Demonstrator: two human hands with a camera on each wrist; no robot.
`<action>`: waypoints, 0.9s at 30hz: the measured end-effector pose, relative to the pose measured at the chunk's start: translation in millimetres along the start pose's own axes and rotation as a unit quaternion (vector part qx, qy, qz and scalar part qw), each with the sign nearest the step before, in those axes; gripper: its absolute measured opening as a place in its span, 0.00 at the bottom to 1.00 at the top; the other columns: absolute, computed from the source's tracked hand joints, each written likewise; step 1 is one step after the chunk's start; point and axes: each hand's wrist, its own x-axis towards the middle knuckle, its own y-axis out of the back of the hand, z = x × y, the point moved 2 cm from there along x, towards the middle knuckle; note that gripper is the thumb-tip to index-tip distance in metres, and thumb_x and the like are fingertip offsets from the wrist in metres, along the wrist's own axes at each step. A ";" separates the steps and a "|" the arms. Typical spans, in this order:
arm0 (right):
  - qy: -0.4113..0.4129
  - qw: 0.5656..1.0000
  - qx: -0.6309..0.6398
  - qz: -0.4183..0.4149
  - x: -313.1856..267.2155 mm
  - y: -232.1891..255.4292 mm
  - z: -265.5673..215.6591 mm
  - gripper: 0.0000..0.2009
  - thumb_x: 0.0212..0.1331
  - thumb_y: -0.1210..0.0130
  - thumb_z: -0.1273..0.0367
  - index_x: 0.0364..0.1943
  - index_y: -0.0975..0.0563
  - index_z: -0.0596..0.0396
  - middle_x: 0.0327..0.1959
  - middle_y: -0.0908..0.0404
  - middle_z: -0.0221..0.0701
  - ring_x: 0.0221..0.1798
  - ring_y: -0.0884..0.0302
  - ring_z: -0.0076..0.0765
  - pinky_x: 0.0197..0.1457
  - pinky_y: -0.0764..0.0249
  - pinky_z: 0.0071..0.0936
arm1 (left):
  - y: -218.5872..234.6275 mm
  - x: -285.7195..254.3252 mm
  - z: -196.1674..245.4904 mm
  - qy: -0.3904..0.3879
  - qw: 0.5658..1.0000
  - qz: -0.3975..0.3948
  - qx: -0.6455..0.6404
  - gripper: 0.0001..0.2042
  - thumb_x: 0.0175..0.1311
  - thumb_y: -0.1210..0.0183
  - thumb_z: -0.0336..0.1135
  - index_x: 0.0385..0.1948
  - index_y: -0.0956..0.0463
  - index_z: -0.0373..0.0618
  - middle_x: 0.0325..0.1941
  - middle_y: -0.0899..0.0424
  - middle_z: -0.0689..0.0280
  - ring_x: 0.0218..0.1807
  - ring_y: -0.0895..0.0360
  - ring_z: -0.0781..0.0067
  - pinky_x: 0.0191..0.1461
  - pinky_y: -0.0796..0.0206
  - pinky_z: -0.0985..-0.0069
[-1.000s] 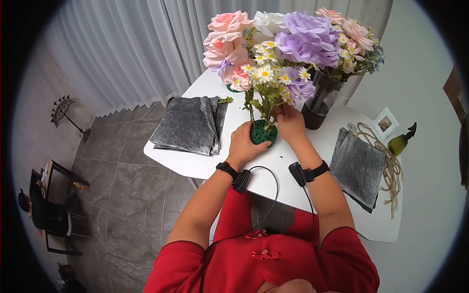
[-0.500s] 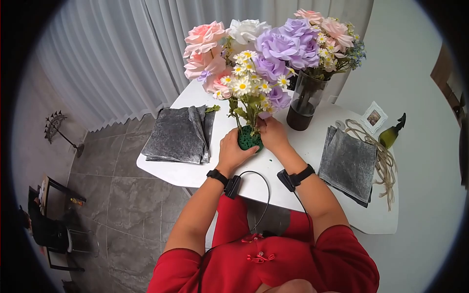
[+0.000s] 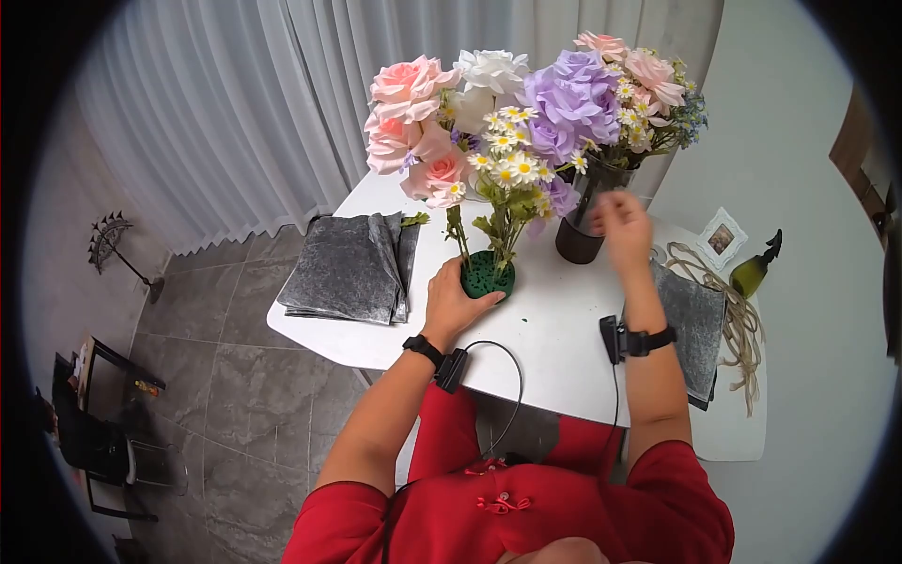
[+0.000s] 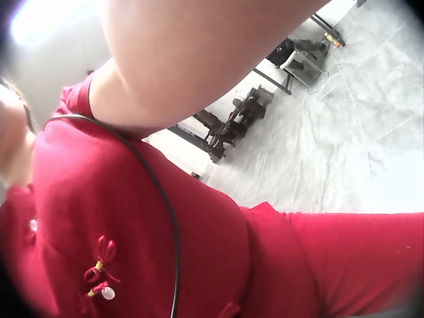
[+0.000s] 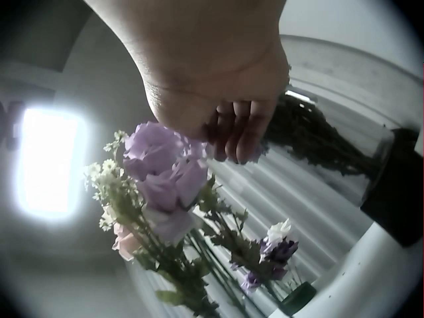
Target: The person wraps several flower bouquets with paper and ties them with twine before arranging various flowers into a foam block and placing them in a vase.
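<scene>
My left hand (image 3: 451,303) grips a round green block of floral foam (image 3: 488,273), fingers along its left side and thumb across the front. Upright in the foam stand artificial flowers: pink roses (image 3: 411,89), a white rose (image 3: 492,70), a large purple rose (image 3: 573,103) and small daisies (image 3: 512,169). My right hand (image 3: 624,228) is raised to the right of the foam, blurred, in front of a dark glass vase (image 3: 580,246). Its fingers (image 5: 244,136) hang loosely bent in the right wrist view, and no object shows in them. The left wrist view misses the left hand.
Folded grey sheets (image 3: 343,268) lie on the white table (image 3: 545,367) at left, more grey sheets (image 3: 691,329) at right. Beside those are a rope bundle (image 3: 742,343), a white picture frame (image 3: 722,238) and a green bottle-like object (image 3: 750,274). The vase holds another bouquet (image 3: 653,89).
The right hand has left the flower stems beside the foam and moved right and up, toward the vase. The left hand stays on the foam. The head view has shifted slightly.
</scene>
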 end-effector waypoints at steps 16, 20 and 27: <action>0.043 0.950 -0.265 0.160 79.6 62.8 -6.2 0.13 0.56 0.40 0.61 0.36 0.19 0.58 0.29 0.17 0.33 0.32 0.20 0.30 0.39 0.27 0.27 | -1.7 0.2 1.4 -0.060 0.997 0.025 0.034 0.39 0.37 0.27 0.49 0.52 0.31 0.34 0.47 0.24 0.52 0.49 0.26 0.52 0.54 0.35 0.62; 0.013 0.941 -0.282 0.188 86.9 62.6 -2.1 0.16 0.53 0.39 0.58 0.36 0.19 0.58 0.30 0.16 0.34 0.33 0.19 0.35 0.40 0.27 0.30 | -1.9 -0.5 1.6 -0.082 0.995 0.047 0.039 0.38 0.37 0.26 0.47 0.51 0.31 0.32 0.44 0.22 0.50 0.45 0.23 0.52 0.51 0.32 0.63; 0.020 0.927 -0.314 0.206 97.3 61.0 3.2 0.16 0.52 0.38 0.59 0.34 0.20 0.59 0.31 0.16 0.36 0.35 0.19 0.37 0.41 0.27 0.30 | -0.4 -0.4 3.7 -0.081 0.995 0.043 0.037 0.38 0.37 0.26 0.48 0.50 0.31 0.33 0.43 0.23 0.51 0.46 0.23 0.52 0.51 0.32 0.63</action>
